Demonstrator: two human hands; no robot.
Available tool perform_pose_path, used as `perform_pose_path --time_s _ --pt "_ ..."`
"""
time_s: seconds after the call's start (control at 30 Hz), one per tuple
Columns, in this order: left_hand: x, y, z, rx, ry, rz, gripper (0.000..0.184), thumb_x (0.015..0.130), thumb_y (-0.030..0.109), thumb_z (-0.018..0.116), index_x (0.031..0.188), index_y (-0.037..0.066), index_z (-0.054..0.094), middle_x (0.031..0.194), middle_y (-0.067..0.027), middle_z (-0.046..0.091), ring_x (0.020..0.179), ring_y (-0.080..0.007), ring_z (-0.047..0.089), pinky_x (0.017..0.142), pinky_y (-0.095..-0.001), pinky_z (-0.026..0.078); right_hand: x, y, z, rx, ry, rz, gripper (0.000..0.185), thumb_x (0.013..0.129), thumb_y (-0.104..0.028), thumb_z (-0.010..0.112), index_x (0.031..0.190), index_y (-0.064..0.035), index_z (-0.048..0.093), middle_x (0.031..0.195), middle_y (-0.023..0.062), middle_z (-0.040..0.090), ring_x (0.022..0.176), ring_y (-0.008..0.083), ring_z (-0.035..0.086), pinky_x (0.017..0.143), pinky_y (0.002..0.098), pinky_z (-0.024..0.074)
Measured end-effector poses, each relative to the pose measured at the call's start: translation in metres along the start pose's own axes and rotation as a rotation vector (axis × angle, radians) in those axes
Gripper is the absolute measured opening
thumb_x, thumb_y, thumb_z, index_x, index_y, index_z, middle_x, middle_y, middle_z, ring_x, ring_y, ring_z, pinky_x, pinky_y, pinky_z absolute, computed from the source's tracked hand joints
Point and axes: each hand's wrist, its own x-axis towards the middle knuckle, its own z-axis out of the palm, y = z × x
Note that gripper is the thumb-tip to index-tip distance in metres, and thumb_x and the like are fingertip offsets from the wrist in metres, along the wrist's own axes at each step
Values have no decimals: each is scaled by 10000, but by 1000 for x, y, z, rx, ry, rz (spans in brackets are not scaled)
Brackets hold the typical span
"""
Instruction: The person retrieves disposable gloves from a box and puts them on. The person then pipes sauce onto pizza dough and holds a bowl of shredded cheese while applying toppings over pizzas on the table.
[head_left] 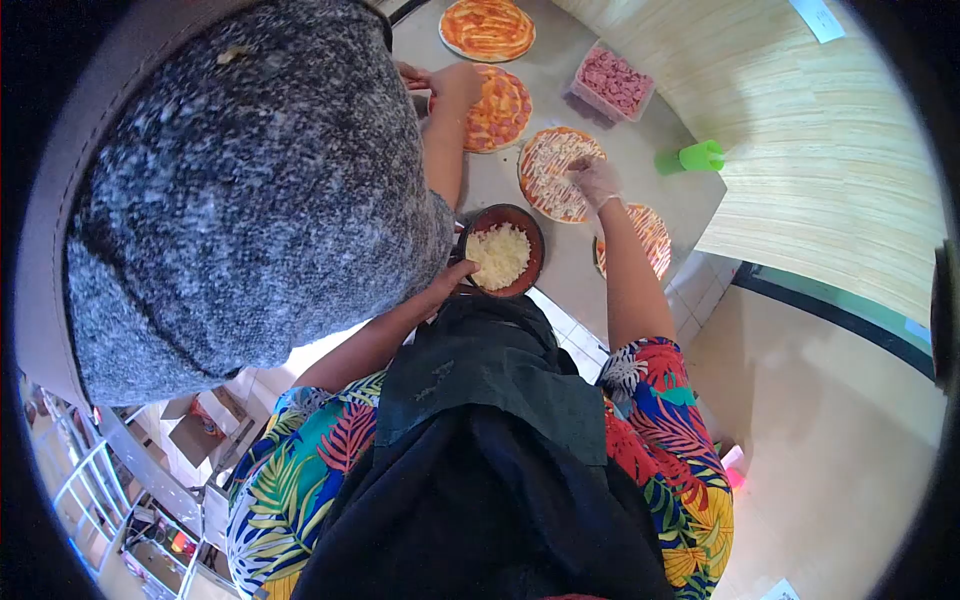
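My left hand (453,281) grips the near-left rim of a brown bowl (536,238) of white shredded cheese (499,256), held by the table's near edge. My right hand (596,181), in a clear plastic glove, is over the right part of a pizza (549,180) topped with white shreds and drizzled lines. Its fingers are drawn together and point down; what they hold, if anything, is too small to make out. Partly behind my right forearm lies another pizza (648,240) with white drizzled lines over red sauce.
At my left, a co-worker in speckled grey has hands (455,84) at a pizza with sliced topping (500,108). A sauced pizza (487,28) lies farther back. A tub of chopped pink meat (616,84) and a green cup (701,156) stand near the wall.
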Motion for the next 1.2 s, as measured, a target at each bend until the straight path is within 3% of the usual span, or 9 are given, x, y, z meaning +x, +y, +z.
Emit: perform_pose_path --time_s 0.17,0.23,0.33,0.57,0.7,0.77,0.97,1.0,1.2 --pt "-9 1 6 11 34 -15 690 792 115 622 1335 180 202 1189 -151 418 1056 -259 494 724 -388 545 21 27 13 42 -48 36 253 673 -214 739 892 -90 714 790 99 691 720 201 660 678 306 506" --pt "-11 2 6 12 48 -19 696 790 115 624 1337 183 200 1187 -147 421 1053 -254 496 716 -382 541 18 33 9 -233 18 -112 175 705 -231 623 822 -151 727 788 154 668 753 274 663 700 349 516" --pt "-3 -8 -3 -12 2 4 693 792 119 618 1339 185 197 1186 -156 423 1054 -257 496 720 -378 540 15 32 10 -416 136 8 208 689 -178 661 882 -121 714 811 164 672 751 273 661 708 344 511" --pt "18 -12 -3 49 16 88 682 797 111 607 1323 175 176 1219 -202 399 1084 -298 500 683 -383 579 -29 5 -19 -135 265 -137 197 752 -136 553 855 -65 704 817 187 665 749 298 661 670 372 516" --pt "24 -1 4 4 -20 100 671 795 89 600 1311 172 178 1216 -203 390 1080 -314 504 684 -411 585 -94 -75 -30 301 -100 -161 200 783 -126 603 933 -5 658 822 179 659 764 294 658 709 348 521" --pt "25 0 15 17 -23 136 676 796 36 601 1316 167 189 1193 -195 368 1062 -322 510 693 -415 596 -126 -108 -33 -27 -251 -327 306 779 -182 620 1015 13 621 907 209 639 835 328 641 758 385 515" --pt "38 -12 37 17 -33 187 659 789 37 598 1294 187 203 1162 -175 380 1043 -309 504 687 -435 593 -153 -98 33 -403 -190 -386 423 744 -268 635 1066 -1 573 1091 259 564 960 365 583 810 443 478" --pt "37 -14 39 49 -9 172 645 802 27 571 1303 176 194 1171 -182 390 1038 -311 510 697 -442 591 -150 -86 50 -365 -28 -543 355 755 -296 647 905 23 618 890 247 599 852 370 596 769 426 484" --pt "41 -23 43 20 -25 134 648 808 40 565 1311 173 180 1195 -185 376 1056 -317 497 690 -450 594 -154 -75 41 -120 -265 -368 249 702 -237 690 813 -15 665 848 216 627 829 359 612 736 408 492"
